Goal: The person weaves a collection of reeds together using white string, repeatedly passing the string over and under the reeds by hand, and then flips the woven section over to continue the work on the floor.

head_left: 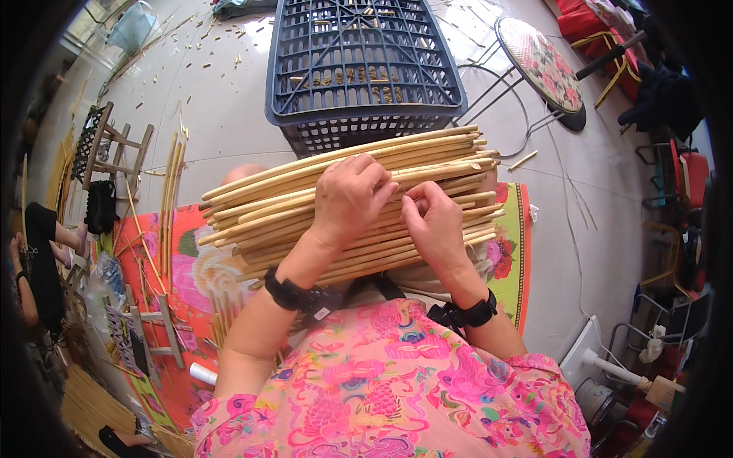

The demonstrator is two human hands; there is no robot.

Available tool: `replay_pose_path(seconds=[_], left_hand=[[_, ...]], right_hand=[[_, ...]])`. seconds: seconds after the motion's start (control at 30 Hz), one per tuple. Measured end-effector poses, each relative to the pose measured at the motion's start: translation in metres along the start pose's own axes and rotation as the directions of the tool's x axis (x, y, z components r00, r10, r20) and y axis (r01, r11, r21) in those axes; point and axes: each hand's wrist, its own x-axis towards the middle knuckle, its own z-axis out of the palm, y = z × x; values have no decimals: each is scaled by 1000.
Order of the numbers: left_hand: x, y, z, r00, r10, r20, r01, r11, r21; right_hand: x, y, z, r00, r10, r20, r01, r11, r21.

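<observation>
A thick bundle of straight, pale yellow cane sticks (pixel 267 200) lies across my lap, its ends uneven at the right. My left hand (pixel 353 192) rests over the upper middle of the bundle with its fingers curled and its thumb against the forefinger. Just to the right, my right hand (pixel 434 223) is bent in a pinch, its thumb and forefinger close together above the sticks. The two sets of fingertips nearly meet. Whatever lies between them is too small or hidden to make out. Both wrists wear black bands.
Beyond the bundle stands a blue plastic crate (pixel 366 111) with short cut pieces on it. A round flowered stool (pixel 540 65) is at the far right. A red floral mat (pixel 179 305) lies beneath me. Long canes (pixel 174 202) and a small wooden chair (pixel 122 153) are at left, near another person.
</observation>
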Motion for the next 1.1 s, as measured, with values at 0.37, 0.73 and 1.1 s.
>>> replay_pose_path(seconds=[0.37,0.73,1.1], left_hand=[[-3,-1,3,1000,4,24,-6,998,56],[-4,-2,4,999,41,-6,-40,998,47],[-6,-3,1,999,50,3,-50,996,73]], right_hand=[[0,-3,14,994,-20,-107,13,998,-69],[5,4,23,987,-12,-161,23,997,68],[39,-36,-29,941,-338,15,298,805,-513]])
